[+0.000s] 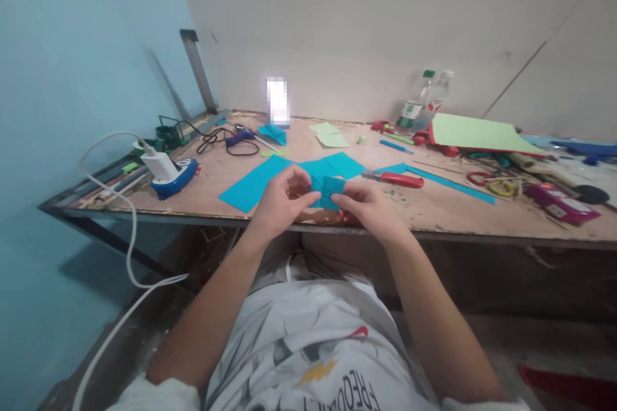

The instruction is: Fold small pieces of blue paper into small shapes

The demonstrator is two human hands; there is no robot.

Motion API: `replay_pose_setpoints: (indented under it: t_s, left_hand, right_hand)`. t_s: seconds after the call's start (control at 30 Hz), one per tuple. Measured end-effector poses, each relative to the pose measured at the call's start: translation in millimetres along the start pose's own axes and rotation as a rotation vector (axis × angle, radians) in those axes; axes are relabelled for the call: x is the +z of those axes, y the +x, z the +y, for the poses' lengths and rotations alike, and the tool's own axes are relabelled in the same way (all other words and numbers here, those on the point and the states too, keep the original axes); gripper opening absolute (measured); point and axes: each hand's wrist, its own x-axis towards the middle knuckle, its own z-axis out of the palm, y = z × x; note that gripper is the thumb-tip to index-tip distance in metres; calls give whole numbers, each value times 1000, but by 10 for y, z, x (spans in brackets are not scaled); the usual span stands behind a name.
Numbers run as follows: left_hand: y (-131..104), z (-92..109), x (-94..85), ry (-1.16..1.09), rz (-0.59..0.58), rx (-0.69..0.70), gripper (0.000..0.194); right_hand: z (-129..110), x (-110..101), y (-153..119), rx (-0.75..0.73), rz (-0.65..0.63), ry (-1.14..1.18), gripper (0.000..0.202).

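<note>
Between my two hands is a small folded piece of blue paper [328, 187], held just over the table's front edge. My left hand [284, 200] pinches its left side with thumb and fingers. On the right side, my right hand [366, 204] grips it the same way, thumb in front. Creases show across the folded paper. Behind it lie larger flat blue sheets [253, 185], partly covered by my hands. A red utility knife [398, 179] rests just beyond my right hand, beside a long blue paper strip [453, 185].
A folded blue paper piece [272, 134] and pale green paper [331, 136] lie farther back, near an upright lit phone [277, 101]. Left stands a blue power socket [174, 180] with a white charger and cable. Right are bottles [413, 106], a green sheet [482, 133] and a purple box [562, 203].
</note>
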Motion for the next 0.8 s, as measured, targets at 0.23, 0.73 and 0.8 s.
replay_pose_setpoints:
  t_s: [0.23,0.73,0.8]
  left_hand:
    - [-15,-13,-18,1,0,13,27]
    - [-25,-13,52,96,-9,11,19]
    - [-14,-19,48,89,-10,17,22]
  right_hand:
    - [-18,1,-21,0,36,-3,32]
    - [-22,-10,-25,51,0,19,25]
    - [-28,-16,-25,54,-9,18,23]
